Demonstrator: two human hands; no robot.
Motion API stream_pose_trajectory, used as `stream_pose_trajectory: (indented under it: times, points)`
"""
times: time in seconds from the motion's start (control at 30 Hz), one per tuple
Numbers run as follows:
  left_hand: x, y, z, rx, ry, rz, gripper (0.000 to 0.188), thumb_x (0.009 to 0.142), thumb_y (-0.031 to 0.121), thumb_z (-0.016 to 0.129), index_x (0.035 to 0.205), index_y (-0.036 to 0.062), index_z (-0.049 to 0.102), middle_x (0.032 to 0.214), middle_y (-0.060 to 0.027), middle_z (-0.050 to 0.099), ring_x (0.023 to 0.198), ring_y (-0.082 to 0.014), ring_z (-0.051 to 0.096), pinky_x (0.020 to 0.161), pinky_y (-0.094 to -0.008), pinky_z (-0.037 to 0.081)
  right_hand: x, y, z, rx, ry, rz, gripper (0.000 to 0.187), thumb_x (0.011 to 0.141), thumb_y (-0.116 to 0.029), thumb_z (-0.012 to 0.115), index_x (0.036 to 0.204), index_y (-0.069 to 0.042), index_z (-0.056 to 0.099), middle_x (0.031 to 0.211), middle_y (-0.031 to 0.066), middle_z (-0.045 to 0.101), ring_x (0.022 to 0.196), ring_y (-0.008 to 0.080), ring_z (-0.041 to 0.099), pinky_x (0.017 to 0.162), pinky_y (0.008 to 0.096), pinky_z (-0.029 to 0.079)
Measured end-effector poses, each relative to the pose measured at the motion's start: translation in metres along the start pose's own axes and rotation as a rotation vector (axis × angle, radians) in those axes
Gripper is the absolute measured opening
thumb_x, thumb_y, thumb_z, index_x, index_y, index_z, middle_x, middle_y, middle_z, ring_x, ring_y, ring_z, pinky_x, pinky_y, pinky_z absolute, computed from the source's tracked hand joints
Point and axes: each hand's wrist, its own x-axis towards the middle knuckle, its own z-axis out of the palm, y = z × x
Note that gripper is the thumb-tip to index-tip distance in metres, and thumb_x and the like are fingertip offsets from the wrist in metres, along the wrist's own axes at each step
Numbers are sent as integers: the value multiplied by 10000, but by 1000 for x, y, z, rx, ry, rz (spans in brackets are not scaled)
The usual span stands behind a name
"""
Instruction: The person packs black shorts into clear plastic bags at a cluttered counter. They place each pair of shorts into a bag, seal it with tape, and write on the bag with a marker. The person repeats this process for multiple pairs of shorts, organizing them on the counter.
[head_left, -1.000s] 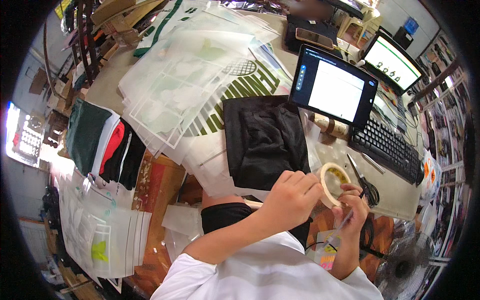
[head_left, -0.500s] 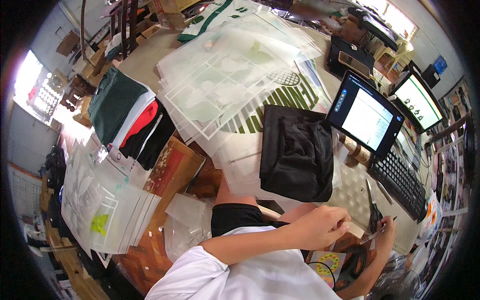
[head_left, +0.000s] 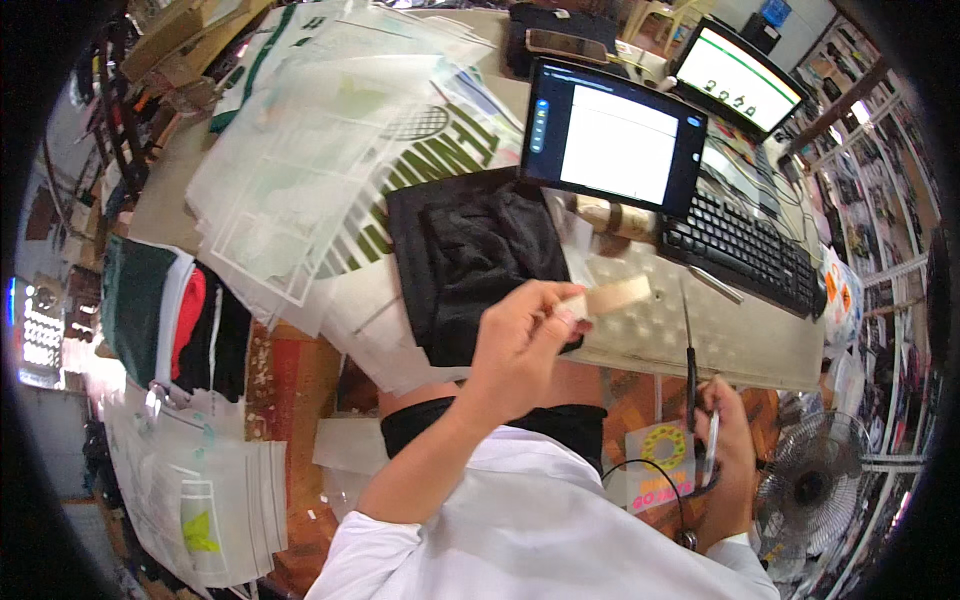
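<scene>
Two grips: left hand point(head_left: 520, 345) pinches beige tape point(head_left: 620, 295) right of black cloth point(head_left: 470, 250); right hand point(head_left: 732, 425), farther right, clasps scissors point(head_left: 691, 375). Tape likely light, tacky; hold edges.

L hand point(head_left: 522, 335) pinches short masking tape strip point(head_left: 620, 294) nr folded black cloth point(head_left: 475, 260) on table point(head_left: 750, 348); R hand point(head_left: 732, 428) by scissors point(head_left: 691, 370), grip unclear. Tablet point(head_left: 615, 140) stands behind, kbd point(head_left: 742, 245) to its R.
</scene>
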Motion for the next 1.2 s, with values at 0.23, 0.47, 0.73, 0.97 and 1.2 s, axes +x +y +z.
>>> stream_pose_trajectory:
  times: [0.23, 0.47, 0.73, 0.97, 1.2]
  points:
    - [23, -1, 25, -109, -28, 64, 228, 927, 99, 353, 989, -45, 518, 1162, -210, 599, 976, -259, 662, 894, -366, 518, -34, -72, 90, 672, -341, -134, 507, 764, -282, 819, 747, -84, 352, 689, 79, 582, 627, 113, 578, 507, 260, 451]
    - [23, 1, 33, -135, -38, 97, 142, 885, 86, 351, 895, -12, 452, 1212, -247, 572, 964, -294, 668, 902, -394, 515, -28, -73, 110, 760, -338, -83, 469, 813, -178, 776, 761, -89, 319, 659, 72, 577, 545, 100, 549, 461, 251, 427]
    - [23, -13, 46, 36, -76, 82, 101, 877, 40, 362, 829, -21, 426, 1200, -249, 580, 929, -245, 667, 838, -357, 544, -24, -78, 108, 665, -274, -164, 420, 832, -96, 741, 747, -75, 331, 682, 97, 601, 546, 108, 596, 434, 257, 458]
    - [36, -38, 62, 131, -170, 212, 80, 887, 13, 396, 850, -40, 444, 1175, -203, 606, 855, -191, 654, 820, -326, 539, -47, -55, 92, 697, 57, 29, 343, 780, 38, 697, 710, -56, 376, 685, 117, 588, 526, 152, 587, 443, 277, 476]
    - [40, -42, 58, 497, -316, 442, 75, 878, 53, 500, 892, -21, 502, 1136, -234, 565, 967, -379, 588, 841, -429, 473, 5, -22, 8, -287, 332, -100, 310, 693, 48, 724, 738, -32, 428, 623, 128, 516, 548, 267, 522, 527, 326, 425]
